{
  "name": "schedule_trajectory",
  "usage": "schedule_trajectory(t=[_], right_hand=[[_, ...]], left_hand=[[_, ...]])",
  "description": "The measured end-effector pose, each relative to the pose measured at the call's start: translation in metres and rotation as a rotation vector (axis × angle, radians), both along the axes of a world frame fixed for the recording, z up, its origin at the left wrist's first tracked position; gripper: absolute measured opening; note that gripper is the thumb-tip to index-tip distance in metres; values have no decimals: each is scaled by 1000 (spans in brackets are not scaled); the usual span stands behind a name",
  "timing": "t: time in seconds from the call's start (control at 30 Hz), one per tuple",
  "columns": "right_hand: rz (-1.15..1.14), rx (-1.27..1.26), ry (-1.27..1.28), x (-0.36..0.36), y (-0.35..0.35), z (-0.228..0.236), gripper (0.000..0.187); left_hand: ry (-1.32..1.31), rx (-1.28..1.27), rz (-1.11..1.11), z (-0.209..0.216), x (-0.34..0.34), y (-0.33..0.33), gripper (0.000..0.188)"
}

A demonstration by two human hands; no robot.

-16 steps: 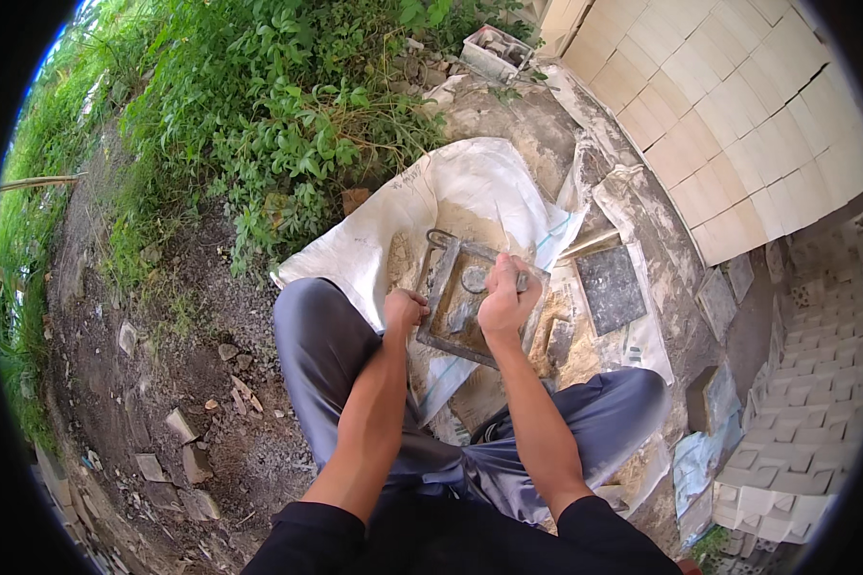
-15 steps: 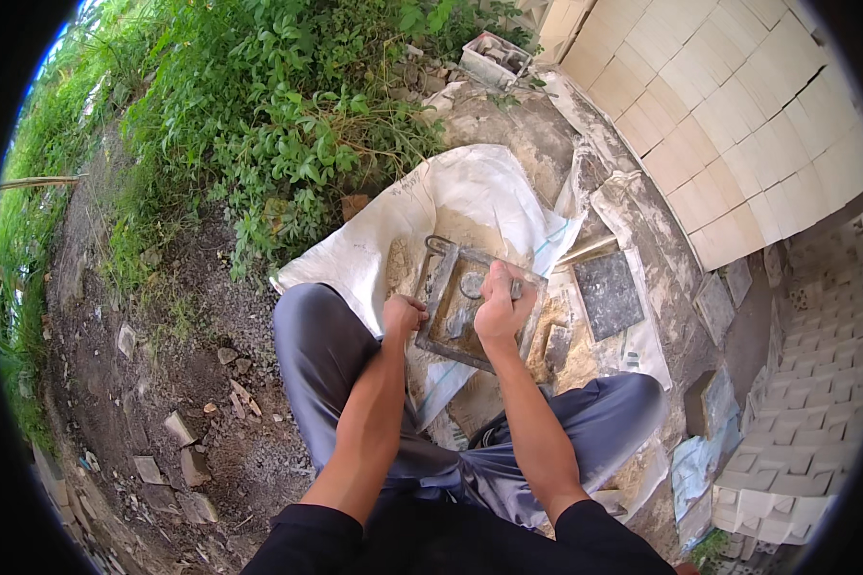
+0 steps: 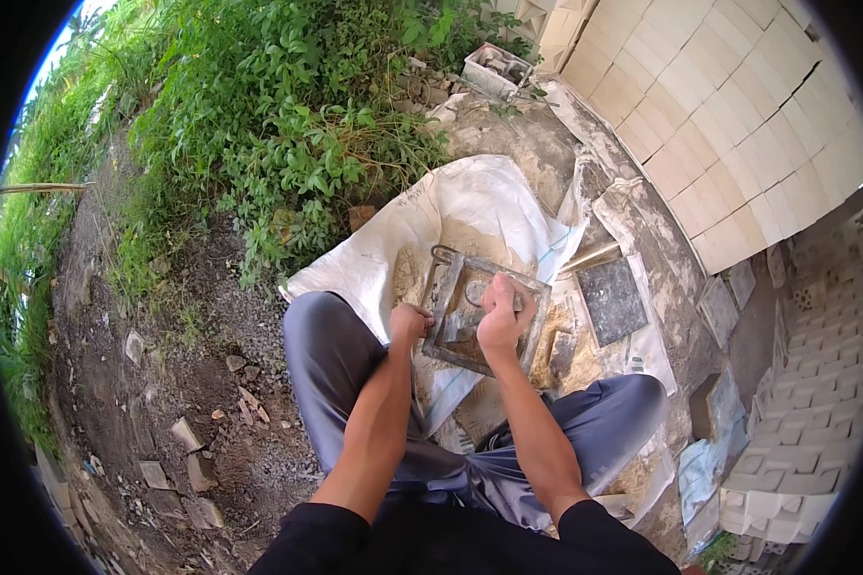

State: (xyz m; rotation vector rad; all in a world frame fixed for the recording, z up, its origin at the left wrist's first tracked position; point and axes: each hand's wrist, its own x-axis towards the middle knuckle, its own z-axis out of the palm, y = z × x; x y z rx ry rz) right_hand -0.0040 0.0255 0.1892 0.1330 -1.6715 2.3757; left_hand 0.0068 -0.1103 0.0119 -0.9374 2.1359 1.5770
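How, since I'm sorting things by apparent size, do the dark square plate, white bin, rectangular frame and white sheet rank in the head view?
Largest to smallest:
white sheet
rectangular frame
dark square plate
white bin
The bin sits farther away, so its true size is unsure.

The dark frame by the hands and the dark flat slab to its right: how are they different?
The frame has raised bars around a sunken middle; the slab looks like one flat panel. In this view, the frame appears larger than the slab. The left hand is at the frame's left edge and the right hand over it, while neither touches the slab. Both are dark and four-sided.
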Motion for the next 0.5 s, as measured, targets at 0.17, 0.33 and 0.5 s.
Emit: schedule_trajectory(t=[0.17, 0.33, 0.5], right_hand=[[-12, -53, -9, -2, 10, 41, 35], [-49, -27, -109, 5, -2, -17, 35], [-46, -112, -38, -8, 14, 25, 33]], left_hand=[[52, 55, 47, -9, -1, -4, 8], [-27, -14, 5, 2, -7, 0, 8], [3, 14, 38, 2, -2, -2, 9]])
